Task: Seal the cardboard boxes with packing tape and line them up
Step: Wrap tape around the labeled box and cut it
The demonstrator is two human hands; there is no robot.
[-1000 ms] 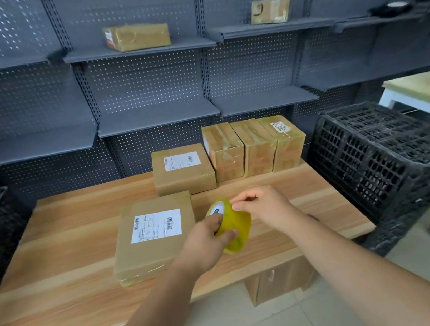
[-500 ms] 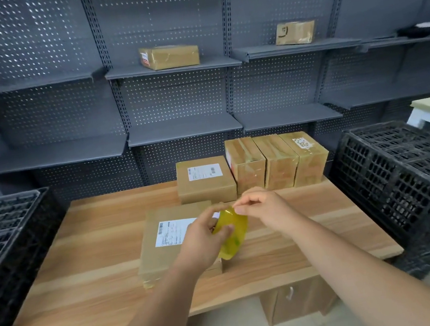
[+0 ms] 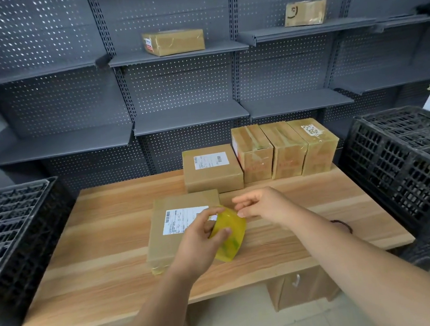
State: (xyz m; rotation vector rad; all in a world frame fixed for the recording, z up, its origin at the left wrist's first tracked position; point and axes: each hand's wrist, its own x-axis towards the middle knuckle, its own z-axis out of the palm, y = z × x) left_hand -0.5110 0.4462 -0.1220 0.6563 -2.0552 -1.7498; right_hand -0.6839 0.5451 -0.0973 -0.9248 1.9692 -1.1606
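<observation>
Head view: the left hand [image 3: 196, 247], forearm reaching in from the near edge, grips the yellow tape roll [image 3: 232, 239] above a labelled box [image 3: 164, 243] mid-bench [image 3: 96, 248]. The right hand [image 3: 266, 205] is loosely open, fingertips just beside the roll. A row of 4 boxes [image 3: 287, 152] lines the far edge.

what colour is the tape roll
The tape roll is translucent yellow, seen best in the head view.
</observation>
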